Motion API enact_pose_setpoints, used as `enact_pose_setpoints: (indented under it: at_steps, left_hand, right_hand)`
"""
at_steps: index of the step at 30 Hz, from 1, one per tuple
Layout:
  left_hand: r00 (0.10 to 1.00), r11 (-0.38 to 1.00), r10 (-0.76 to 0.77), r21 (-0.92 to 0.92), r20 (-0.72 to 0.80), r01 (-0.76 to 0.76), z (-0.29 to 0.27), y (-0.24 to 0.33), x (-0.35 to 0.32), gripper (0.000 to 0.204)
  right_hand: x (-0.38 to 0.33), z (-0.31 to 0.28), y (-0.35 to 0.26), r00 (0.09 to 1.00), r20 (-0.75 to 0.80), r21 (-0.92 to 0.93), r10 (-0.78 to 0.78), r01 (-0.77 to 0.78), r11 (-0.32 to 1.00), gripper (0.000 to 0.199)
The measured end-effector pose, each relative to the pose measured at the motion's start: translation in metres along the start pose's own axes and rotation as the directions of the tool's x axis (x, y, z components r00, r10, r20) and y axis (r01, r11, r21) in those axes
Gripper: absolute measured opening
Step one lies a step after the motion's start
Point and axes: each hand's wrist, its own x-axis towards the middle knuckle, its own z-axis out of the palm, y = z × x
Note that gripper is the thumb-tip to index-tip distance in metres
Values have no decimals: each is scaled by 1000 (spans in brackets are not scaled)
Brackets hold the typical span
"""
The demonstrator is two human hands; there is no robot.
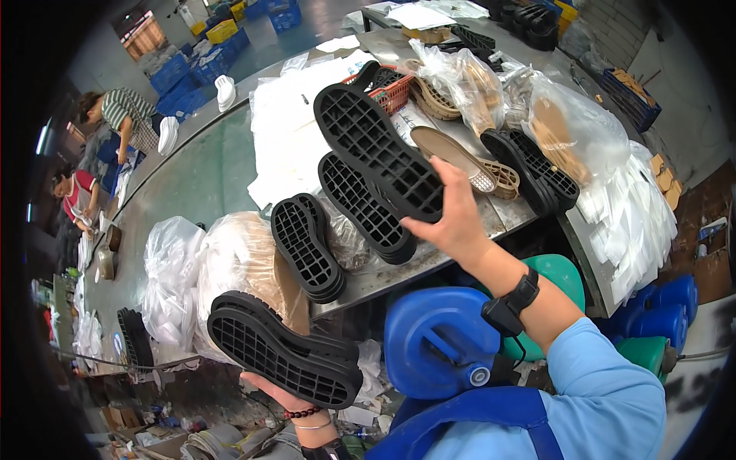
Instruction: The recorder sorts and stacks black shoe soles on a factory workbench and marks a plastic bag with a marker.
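Observation:
My right hand (454, 213) is closed on the near end of a black shoe sole (372, 142), its gridded hollow side showing. The sole is held over the table, partly covering a stack of black soles (359, 201). Low at the left, my left hand (282, 394) supports a small stack of black soles (280, 345) from beneath; its fingers are mostly hidden behind them. Between the two hands another stack of black soles (307, 244) stands at the table's edge.
Plastic-wrapped bundles (241, 264) stand on the metal table (207, 146) at the left. Further right are a tan sole (452, 156), a red basket (392, 93) and a black sole pair (530, 170). A blue jerrycan (441, 341) stands below the edge. Two people work far left.

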Motion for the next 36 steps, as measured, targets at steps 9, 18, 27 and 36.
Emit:
enact_pose_setpoints:
  at_steps: [9,18,27,36]
  left_hand:
    - [964,999,21,20,266,-28,12,-5,4,79]
    - [991,994,41,99,124,-54,37,-6,-21,80]
    - [997,983,83,166,4,-83,88,-47,-69,80]
    - [996,992,40,120,75,-49,114,-92,-91,77]
  right_hand:
    - [-8,37,-40,887,460,-220,35,76,973,91]
    - [-17,-1,110,901,287,-500,325,-148,853,71]
    - [-4,-50,196,526,573,-622,629,-221,751,77]
    - [-43,-35,149,701,483,-353,525,-394,849,55]
